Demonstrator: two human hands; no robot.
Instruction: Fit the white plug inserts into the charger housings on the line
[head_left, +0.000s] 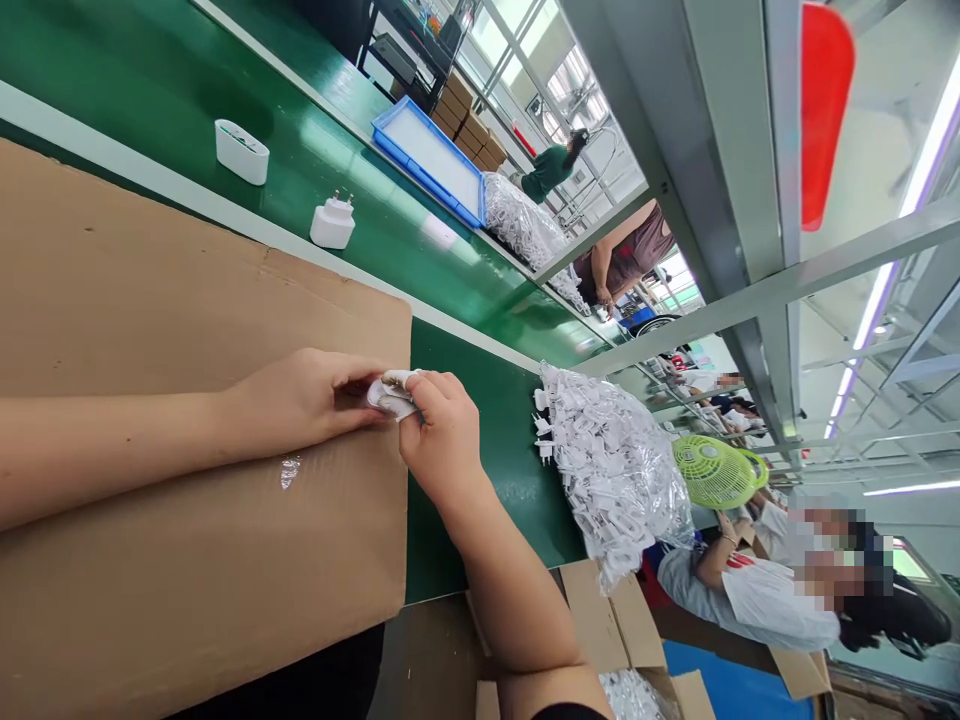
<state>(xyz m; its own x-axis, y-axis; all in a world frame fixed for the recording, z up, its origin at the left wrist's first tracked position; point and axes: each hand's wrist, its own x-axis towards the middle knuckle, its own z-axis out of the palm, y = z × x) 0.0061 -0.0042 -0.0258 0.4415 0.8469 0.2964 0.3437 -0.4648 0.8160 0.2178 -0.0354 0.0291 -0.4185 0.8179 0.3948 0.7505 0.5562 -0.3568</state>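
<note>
My left hand (304, 400) reaches in over the cardboard sheet and grips a small white charger (377, 396) between thumb and fingers. My right hand (444, 428) pinches a crumpled white cloth (397, 384), stained in places, which is pressed against the charger. Fingers and cloth cover most of the charger. Beyond the sheet, on the green bench, a white plug adapter (332, 222) stands with its two pins up. Beside it is a white oval housing (241, 152) with an open top and something green inside.
A brown cardboard sheet (187, 560) lies under my hands. To the right a clear plastic bag (615, 460) bulges with white plug adapters. A blue-rimmed tray (427, 160) sits across the bench. Co-workers, a green fan (716, 470) and an open carton (619, 620) are at right.
</note>
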